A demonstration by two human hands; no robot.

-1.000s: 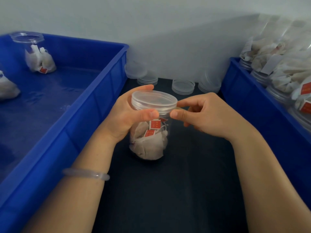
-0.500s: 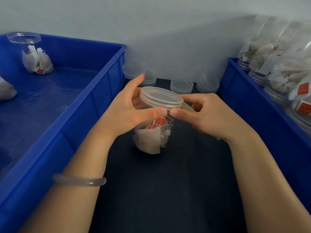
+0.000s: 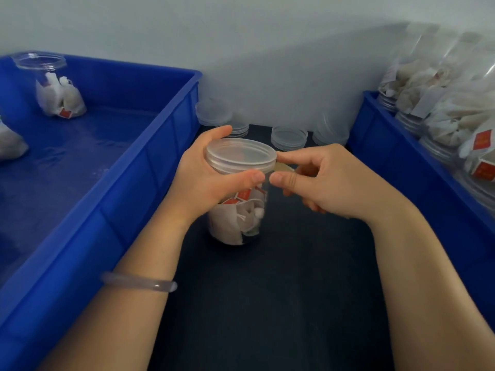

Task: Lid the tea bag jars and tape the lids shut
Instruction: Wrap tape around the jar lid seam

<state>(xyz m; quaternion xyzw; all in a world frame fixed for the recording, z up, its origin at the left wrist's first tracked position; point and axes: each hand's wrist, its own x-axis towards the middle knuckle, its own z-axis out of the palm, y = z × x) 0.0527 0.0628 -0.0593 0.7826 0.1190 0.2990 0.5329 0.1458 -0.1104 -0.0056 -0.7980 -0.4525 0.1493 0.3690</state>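
Observation:
A clear plastic jar (image 3: pixel 238 218) holding white tea bags with red tags stands on the dark mat. A translucent lid (image 3: pixel 241 153) sits on its mouth. My left hand (image 3: pixel 203 178) grips the jar just under the lid, thumb at the front and fingers behind. My right hand (image 3: pixel 316 178) pinches a strip of yellowish clear tape (image 3: pixel 284 167) that runs to the lid's right rim, with the index fingertip touching that rim. The far side of the jar is hidden by my left hand.
A blue crate (image 3: pixel 150 167) on the left holds an open jar (image 3: pixel 53 89) of tea bags. A second blue crate (image 3: pixel 401 156) on the right is packed with filled jars (image 3: pixel 444 108). Several loose lids (image 3: pixel 289 136) lie by the back wall. The dark mat (image 3: pixel 281 303) spreads in front.
The jar was tilted and lifted slightly, then settled upright. My left hand shifted its grip round the jar's neck, and my right hand stayed at the lid's right rim with the tape.

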